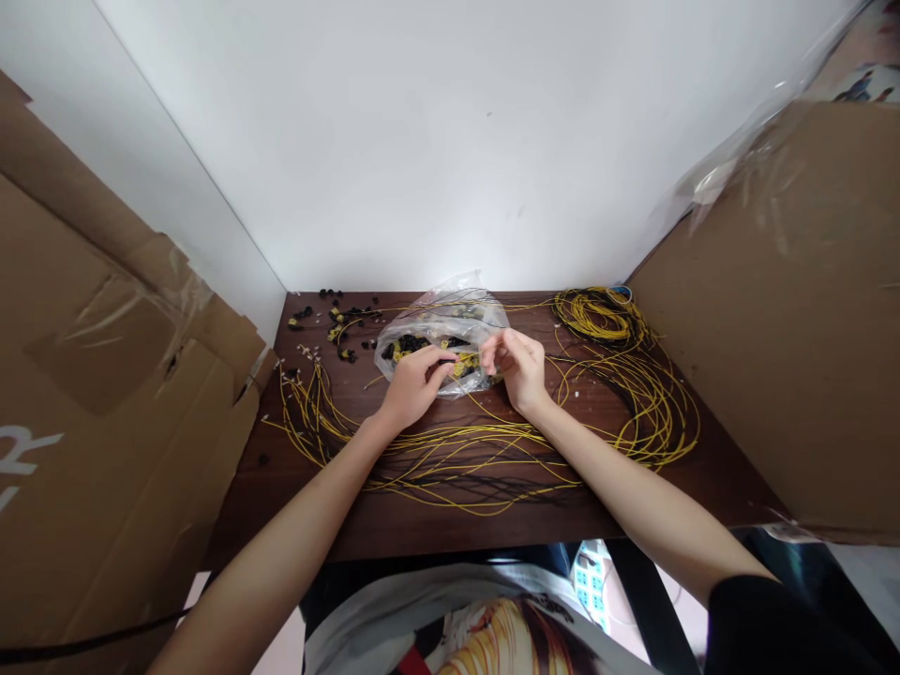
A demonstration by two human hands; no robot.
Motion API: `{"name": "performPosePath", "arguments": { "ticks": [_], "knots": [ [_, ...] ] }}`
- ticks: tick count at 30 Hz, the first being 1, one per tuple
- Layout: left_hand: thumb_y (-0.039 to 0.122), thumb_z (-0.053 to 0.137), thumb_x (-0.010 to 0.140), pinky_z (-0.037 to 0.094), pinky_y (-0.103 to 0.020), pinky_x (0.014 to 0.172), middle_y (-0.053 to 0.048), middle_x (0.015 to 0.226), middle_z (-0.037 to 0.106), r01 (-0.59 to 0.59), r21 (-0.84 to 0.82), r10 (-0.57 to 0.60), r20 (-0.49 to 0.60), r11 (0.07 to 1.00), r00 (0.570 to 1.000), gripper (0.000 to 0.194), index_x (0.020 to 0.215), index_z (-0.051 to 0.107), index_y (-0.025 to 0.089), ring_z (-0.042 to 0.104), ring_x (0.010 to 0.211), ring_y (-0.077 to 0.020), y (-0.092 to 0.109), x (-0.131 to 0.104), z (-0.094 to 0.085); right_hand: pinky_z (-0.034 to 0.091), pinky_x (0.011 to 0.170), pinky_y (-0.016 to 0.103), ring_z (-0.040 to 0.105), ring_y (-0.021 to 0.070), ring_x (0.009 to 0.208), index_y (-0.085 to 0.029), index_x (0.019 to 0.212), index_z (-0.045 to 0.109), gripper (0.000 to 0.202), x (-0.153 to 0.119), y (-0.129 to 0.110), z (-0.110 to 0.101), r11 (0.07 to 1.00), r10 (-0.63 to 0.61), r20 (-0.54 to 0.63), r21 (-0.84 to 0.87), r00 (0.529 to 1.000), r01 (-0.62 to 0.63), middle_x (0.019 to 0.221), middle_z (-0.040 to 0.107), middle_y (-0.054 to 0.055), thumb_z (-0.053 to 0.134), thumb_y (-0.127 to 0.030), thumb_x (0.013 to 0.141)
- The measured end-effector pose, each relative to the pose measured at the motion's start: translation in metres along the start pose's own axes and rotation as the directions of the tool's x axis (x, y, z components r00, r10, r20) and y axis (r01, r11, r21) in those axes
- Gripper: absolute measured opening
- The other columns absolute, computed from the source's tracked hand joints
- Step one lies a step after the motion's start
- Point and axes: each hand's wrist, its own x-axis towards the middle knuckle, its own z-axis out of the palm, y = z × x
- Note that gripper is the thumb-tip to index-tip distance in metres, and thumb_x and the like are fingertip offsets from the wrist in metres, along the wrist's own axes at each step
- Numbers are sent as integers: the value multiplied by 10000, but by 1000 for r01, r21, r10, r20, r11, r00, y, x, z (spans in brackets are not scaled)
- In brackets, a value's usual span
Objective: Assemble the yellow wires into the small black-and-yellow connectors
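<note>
My left hand (414, 382) is closed in a pinch over the mouth of a clear plastic bag (485, 319), with a small dark piece, too small to name, at its fingertips. Facing it, my right hand (518, 368) has its fingers curled together at the bag's right side, and a thin yellow wire seems to run between the two hands. Inside the bag lie small black and yellow parts (412, 345). A long bundle of yellow and black wires (485, 436) stretches across the table beneath both forearms.
Coiled yellow wire (597, 314) lies at the back right of the dark wooden table (414, 539). Loose black and yellow pieces (341, 328) are scattered at the back left. Cardboard boxes (105, 375) wall in the left side and the right (787, 328); behind is a white wall (450, 141).
</note>
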Motion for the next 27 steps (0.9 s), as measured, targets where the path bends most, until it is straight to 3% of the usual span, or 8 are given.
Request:
{"name": "performPosePath", "arguments": {
  "ticks": [3, 6, 9, 12, 19, 27],
  "knots": [
    [187, 507, 855, 444, -269, 682, -57, 828, 673, -3, 12, 3, -1, 1000, 1000, 172, 905, 667, 149, 601, 724, -161, 1, 0, 0, 339, 391, 233, 442, 92, 388, -175, 575, 614, 540, 0, -1, 0, 997, 12, -42, -71, 999, -15, 464, 525, 6, 404, -589, 851],
    [190, 506, 857, 438, -262, 666, -48, 811, 667, -2, 20, 2, 2, 1000, 1000, 174, 907, 667, 150, 586, 692, -150, 2, 0, -1, 331, 410, 226, 410, 83, 371, -170, 500, 569, 567, -1, -2, 0, 963, -18, -21, -270, 1000, 12, 405, 472, -9, 402, -571, 864],
    [190, 510, 856, 435, -261, 677, -43, 799, 657, -10, 25, 10, -1, 1000, 1000, 166, 900, 666, 150, 581, 697, -147, 1, 0, -1, 375, 505, 230, 472, 94, 443, -163, 590, 621, 458, -4, -3, 2, 855, -66, 112, -506, 992, 114, 467, 532, -8, 444, -467, 884],
    [191, 519, 854, 430, -264, 685, -45, 803, 651, -19, 24, 19, -1, 1000, 1000, 154, 897, 661, 148, 578, 714, -150, -1, 0, 0, 397, 575, 241, 525, 115, 532, -168, 744, 669, 337, -6, -2, 3, 747, -95, 208, -632, 974, 208, 592, 617, 4, 443, -368, 895],
    [201, 519, 857, 427, -265, 693, -48, 812, 644, -29, 11, 29, 0, 1000, 1000, 151, 887, 655, 141, 576, 731, -151, -3, 0, 1, 390, 551, 237, 514, 115, 543, -177, 846, 683, 158, -5, 2, 4, 653, -120, 271, -702, 955, 282, 699, 656, 0, 541, -225, 796],
    [202, 499, 862, 463, -274, 735, -53, 896, 681, 6, -14, -6, -26, 1000, 1000, 169, 948, 636, 153, 614, 780, -157, -2, -1, 2, 376, 561, 231, 517, 108, 559, -183, 767, 662, 147, -5, 3, 5, 623, -46, 264, -746, 963, 234, 692, 645, -11, 585, -305, 799]
  ]
}}
